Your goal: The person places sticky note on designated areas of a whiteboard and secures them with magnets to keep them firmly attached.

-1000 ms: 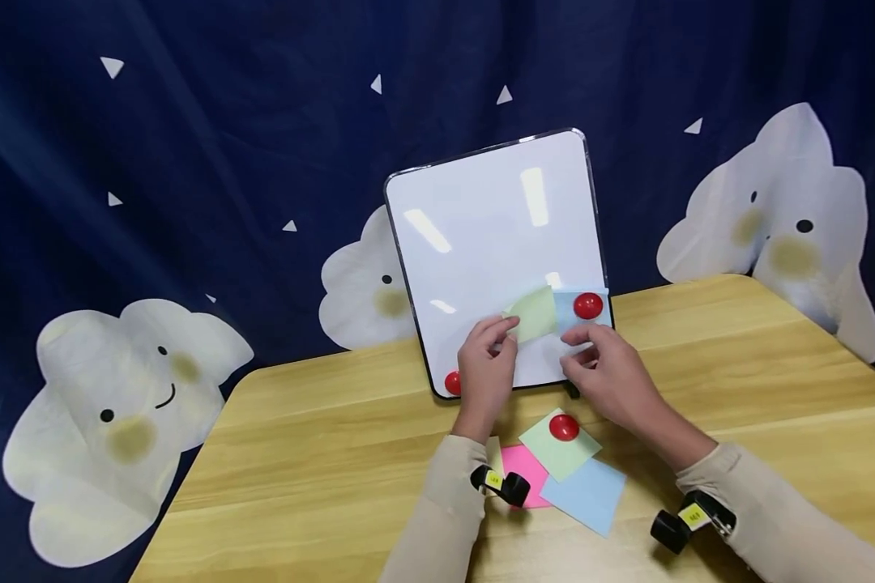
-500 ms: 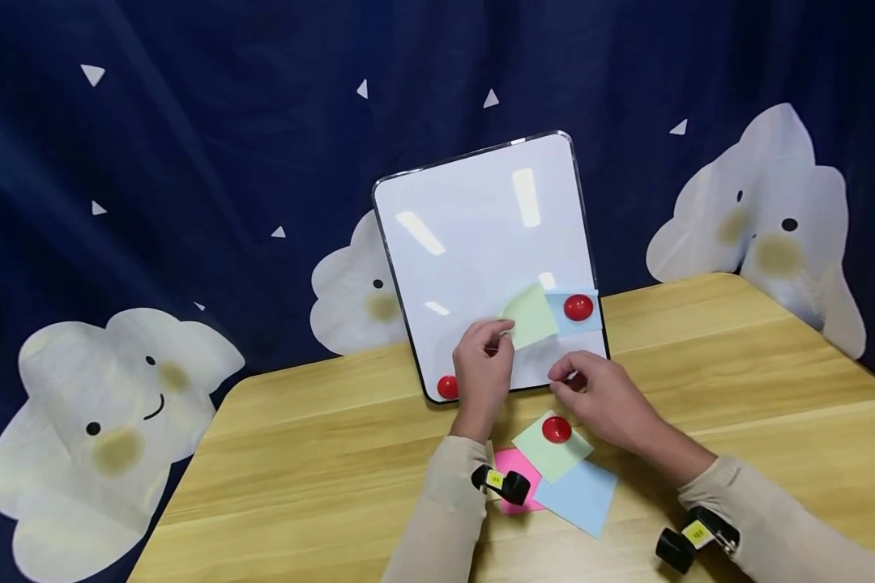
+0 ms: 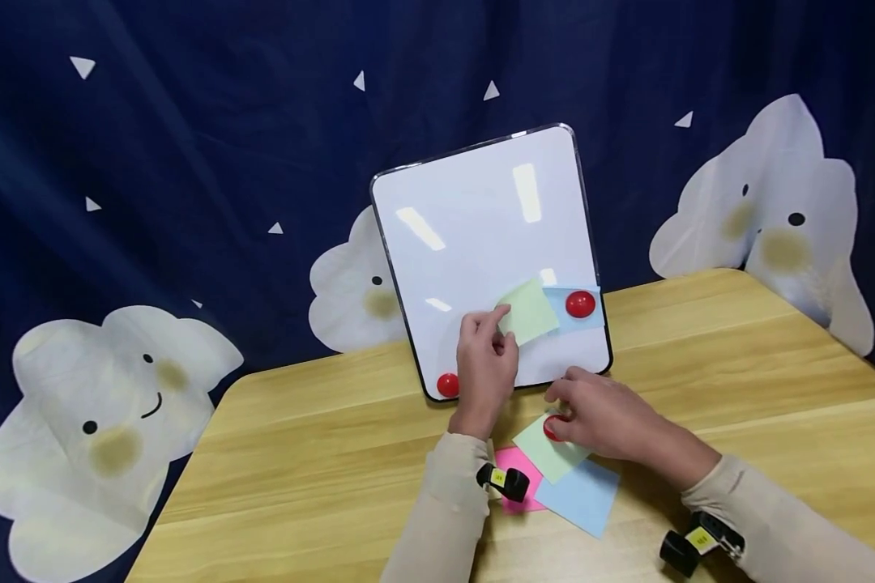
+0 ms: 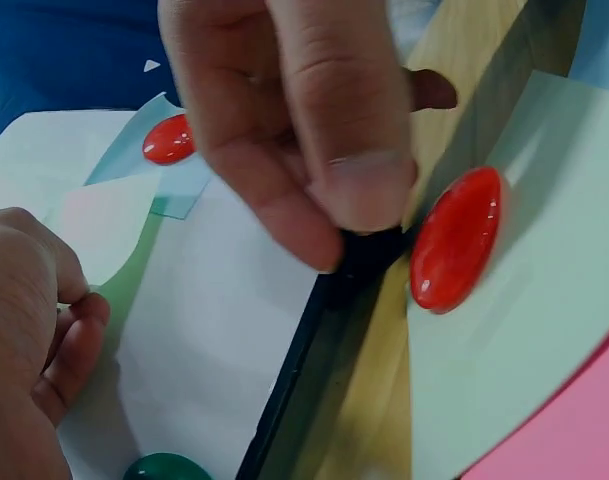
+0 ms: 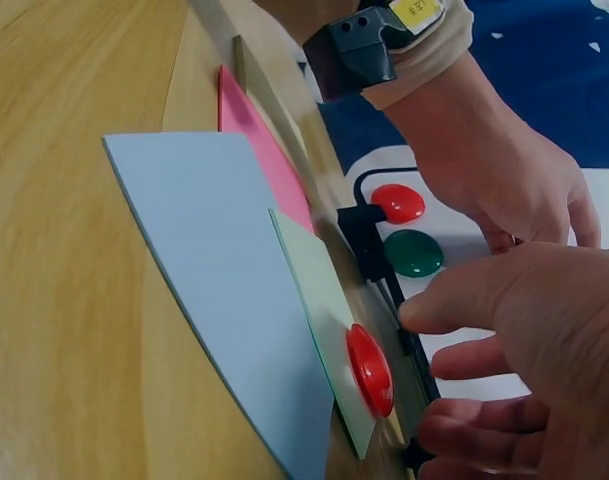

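My left hand [image 3: 484,364] pinches a pale green sticky note [image 3: 531,314] at its left edge, against the lower part of the whiteboard [image 3: 474,235]. The note's right side overlaps a blue sticky note [image 3: 576,320], which a red round magnet [image 3: 580,304] pins to the board. Over the table, my right hand [image 3: 616,417] has its thumb and fingers spread close to another red magnet [image 4: 457,240]. That magnet sits on a green sticky note pad [image 4: 544,260]. The wrist views show the right fingertips beside the magnet, with a gap between.
Blue [image 3: 582,498] and pink [image 3: 512,461] sticky note pads lie under the green one on the wooden table [image 3: 321,470]. At the board's lower left are a red magnet [image 3: 448,385] and a green magnet [image 5: 414,253]. A dark blue cloud-print curtain [image 3: 226,121] hangs behind.
My right hand has come down from beside the blue note on the board to the magnet on the green pad. My left hand stays at the green note, its index finger now straighter.
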`<state>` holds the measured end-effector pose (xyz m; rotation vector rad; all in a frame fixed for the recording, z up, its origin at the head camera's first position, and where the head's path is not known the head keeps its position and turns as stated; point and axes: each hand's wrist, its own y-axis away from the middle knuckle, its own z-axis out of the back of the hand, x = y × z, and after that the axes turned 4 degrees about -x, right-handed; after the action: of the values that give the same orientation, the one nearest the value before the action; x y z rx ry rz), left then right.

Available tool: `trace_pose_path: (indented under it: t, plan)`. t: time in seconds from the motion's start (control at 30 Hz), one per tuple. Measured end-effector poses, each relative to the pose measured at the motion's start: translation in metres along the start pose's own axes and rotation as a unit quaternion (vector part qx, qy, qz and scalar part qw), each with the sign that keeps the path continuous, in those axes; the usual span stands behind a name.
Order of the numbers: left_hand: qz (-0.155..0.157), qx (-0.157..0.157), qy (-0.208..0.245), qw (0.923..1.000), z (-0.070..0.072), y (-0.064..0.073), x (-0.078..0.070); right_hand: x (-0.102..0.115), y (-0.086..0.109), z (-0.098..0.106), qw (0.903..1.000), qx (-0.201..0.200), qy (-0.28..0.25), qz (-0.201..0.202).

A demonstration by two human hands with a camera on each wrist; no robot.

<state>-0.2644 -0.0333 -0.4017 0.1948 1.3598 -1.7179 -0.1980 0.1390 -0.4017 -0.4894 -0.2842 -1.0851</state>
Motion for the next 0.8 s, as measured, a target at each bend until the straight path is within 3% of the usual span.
trace_pose_path:
  t: [0.2, 0.43, 0.53, 0.8]
  plan:
    - [-0.053, 0.002, -0.069, 0.9962, 0.0043, -0.0005, 0.0007, -0.0010, 0.0004, -0.0011, 0.9985, 0.051, 0.015, -0.012]
    - [-0.102, 0.009, -0.149, 0.9835, 0.0068, 0.0014, 0.0051, -0.0023, 0.0000, -0.0048, 0.9969, 0.070, 0.027, -0.023]
    - [-0.107, 0.016, -0.166, 0.9801, 0.0067, 0.0013, 0.0050, -0.0020, -0.0003, -0.0049, 0.9967, 0.071, 0.031, -0.024]
    - [-0.097, 0.035, -0.168, 0.9804, 0.0053, 0.0016, 0.0025, -0.0019, 0.0000, -0.0054, 0.9970, 0.064, 0.040, -0.018]
